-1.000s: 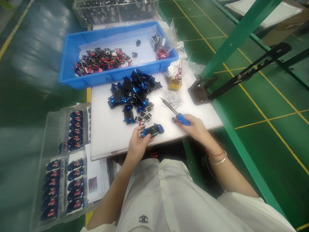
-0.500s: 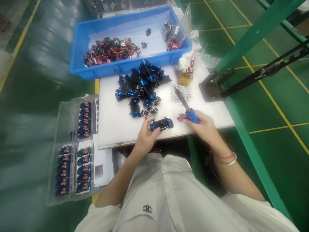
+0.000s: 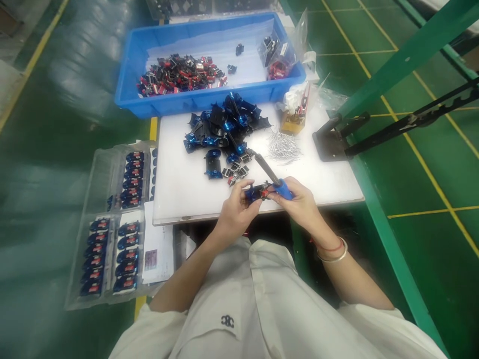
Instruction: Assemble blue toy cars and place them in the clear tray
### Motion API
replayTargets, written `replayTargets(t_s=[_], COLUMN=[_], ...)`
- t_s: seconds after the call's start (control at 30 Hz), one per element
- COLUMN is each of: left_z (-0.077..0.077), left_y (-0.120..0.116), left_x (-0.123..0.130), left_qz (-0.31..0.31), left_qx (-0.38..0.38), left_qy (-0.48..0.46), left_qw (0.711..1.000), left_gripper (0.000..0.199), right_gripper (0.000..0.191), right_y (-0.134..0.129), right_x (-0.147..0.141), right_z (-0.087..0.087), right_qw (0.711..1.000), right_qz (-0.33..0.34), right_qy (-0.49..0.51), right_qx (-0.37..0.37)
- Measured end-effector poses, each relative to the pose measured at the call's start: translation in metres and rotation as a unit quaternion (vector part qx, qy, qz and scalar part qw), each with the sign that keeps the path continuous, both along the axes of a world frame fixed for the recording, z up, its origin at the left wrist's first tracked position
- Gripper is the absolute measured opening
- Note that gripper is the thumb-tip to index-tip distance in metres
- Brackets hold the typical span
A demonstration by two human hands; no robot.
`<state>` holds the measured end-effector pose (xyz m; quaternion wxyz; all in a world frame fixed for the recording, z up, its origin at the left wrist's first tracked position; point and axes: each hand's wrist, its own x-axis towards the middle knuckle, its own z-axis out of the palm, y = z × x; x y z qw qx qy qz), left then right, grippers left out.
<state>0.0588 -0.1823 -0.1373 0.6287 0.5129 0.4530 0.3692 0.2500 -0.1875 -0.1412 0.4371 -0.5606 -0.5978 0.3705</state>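
Note:
My left hand [image 3: 238, 208] grips a toy car base [image 3: 254, 192], black with shiny blue ends, just above the front edge of the white table. My right hand [image 3: 299, 202] is closed around the blue handle of a soldering iron [image 3: 270, 172], whose metal barrel points up and left toward the pile. The fingertips of the same hand also pinch a small red and silver part [image 3: 265, 191] against the right end of the car base. Fingers partly hide where the two pieces meet. Small silver and black parts [image 3: 235, 172] lie just beyond my left hand.
Behind are a heap of blue and black car bases [image 3: 220, 124], thin metal pins [image 3: 284, 147] and a yellow holder [image 3: 294, 122]. A blue bin [image 3: 160, 107] holds red and black parts. Clear trays [image 3: 71, 299] with finished-looking pieces stand left; a black metal bracket [image 3: 331, 142] stands right.
My right hand has moved left with the soldering iron and the small red part, bringing that part onto the car base. My left hand has shifted slightly right and tilted the base.

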Motion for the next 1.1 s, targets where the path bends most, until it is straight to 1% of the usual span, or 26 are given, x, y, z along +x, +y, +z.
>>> replayTargets(t_s=[0.27,0.4,0.47,0.57,0.7,0.77,0.87,0.97,1.03,1.1], left_z=[0.010,0.012,0.012,0.013,0.015,0.017,0.018,0.018,0.017,0.017], left_y=[-0.003,-0.004,-0.004,-0.002,0.004,0.006,0.006,0.004,0.004,0.006], left_x=[0.005,0.007,0.008,0.007,0.002,-0.001,-0.002,0.000,0.000,-0.003], left_qz=[-0.011,-0.019,-0.020,-0.021,-0.033,-0.037,-0.026,-0.016,-0.022,-0.039], left_qx=[0.073,0.120,0.136,0.125,0.069,0.055,0.055,0.078,0.087,0.076], left_qy=[0.058,0.074,0.078,0.073,0.030,0.016,0.014,0.028,0.031,0.013], left_qw=[0.996,0.990,0.987,0.989,0.997,0.998,0.998,0.996,0.995,0.996], left_gripper=[0.045,0.043,0.042,0.043,0.045,0.046,0.048,0.047,0.048,0.051], right_gripper=[0.039,0.035,0.037,0.038,0.033,0.036,0.040,0.040,0.038,0.036], right_y=[-0.003,-0.003,-0.004,-0.003,-0.001,0.001,0.003,0.003,0.002,0.002], right_x=[0.001,0.001,0.000,0.001,0.004,0.004,0.003,-0.001,-0.002,-0.002], right_z=[0.001,-0.001,-0.002,-0.003,-0.002,-0.001,0.000,-0.001,-0.001,0.000], right_qw=[1.000,0.998,0.998,0.999,0.999,0.999,0.999,0.999,0.998,0.998], right_qz=[-0.010,-0.024,-0.031,-0.030,-0.003,0.011,0.009,-0.012,-0.020,-0.013], right_qy=[0.007,0.009,0.007,0.004,0.007,0.001,-0.007,0.003,0.014,0.027], right_qx=[0.024,0.049,0.050,0.042,0.051,0.043,0.031,0.042,0.049,0.049])
